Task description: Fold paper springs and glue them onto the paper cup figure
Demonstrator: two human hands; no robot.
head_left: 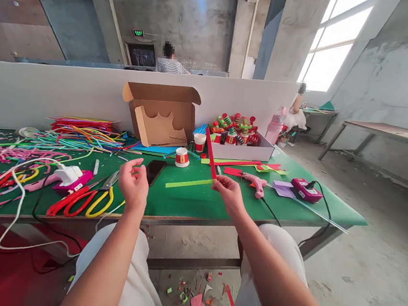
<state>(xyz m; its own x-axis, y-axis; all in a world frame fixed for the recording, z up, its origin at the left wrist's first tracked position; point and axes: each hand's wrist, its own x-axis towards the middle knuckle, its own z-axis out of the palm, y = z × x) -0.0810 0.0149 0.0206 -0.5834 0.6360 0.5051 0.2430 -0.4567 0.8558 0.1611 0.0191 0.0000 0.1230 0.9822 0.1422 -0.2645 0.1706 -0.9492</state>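
Between thumb and fingers, my right hand (228, 192) pinches the joined ends of a red paper strip (211, 154) and a green paper strip (188, 184). The red strip points up and away; the green one reaches left above the table. My left hand (133, 184) is raised near a dark phone (155, 171), its fingers curled but apart, holding nothing. Beyond the strips stands a small white paper cup (182, 157) with a red band, coiled pieces at its sides. A second cup (199, 142) is behind it.
Scissors (102, 193) and bundled pipe cleaners (83, 134) lie left on the green table (170, 205). A cardboard box (164, 115) stands at the back. To the right are a white box (240, 151) of figures, a pink glue gun (257, 184) and a power block (306, 190).
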